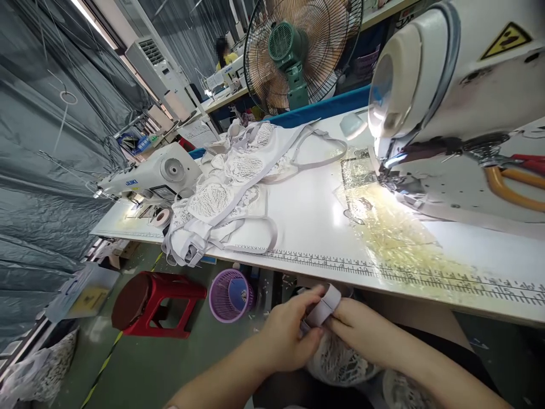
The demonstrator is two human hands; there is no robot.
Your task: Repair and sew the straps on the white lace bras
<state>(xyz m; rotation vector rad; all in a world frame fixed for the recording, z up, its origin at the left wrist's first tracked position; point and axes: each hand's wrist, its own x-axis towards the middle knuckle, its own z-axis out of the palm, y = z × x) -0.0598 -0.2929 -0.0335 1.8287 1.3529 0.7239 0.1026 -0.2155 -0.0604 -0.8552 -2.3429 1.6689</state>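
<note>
Just in front of the table edge, my left hand (293,332) pinches a pale grey elastic band (324,305) that is looped over on itself. Against the band's other side, my right hand (357,326) has its fingers closed on it. Below both hands a white lace garment (340,360) hangs over my lap. On the table (302,213), to the left, lies a heap of similar white lace garments (213,199) with grey straps. A white sewing machine (426,74) with its lamp lit stands at the right.
Orange-handled scissors (511,187) lie by the machine. A ruler strip (340,264) runs along the table's front edge. Behind the table stands a large fan (298,51). Another sewing machine (157,173) is at the left, with a red stool (159,304) and purple basket (231,295) below.
</note>
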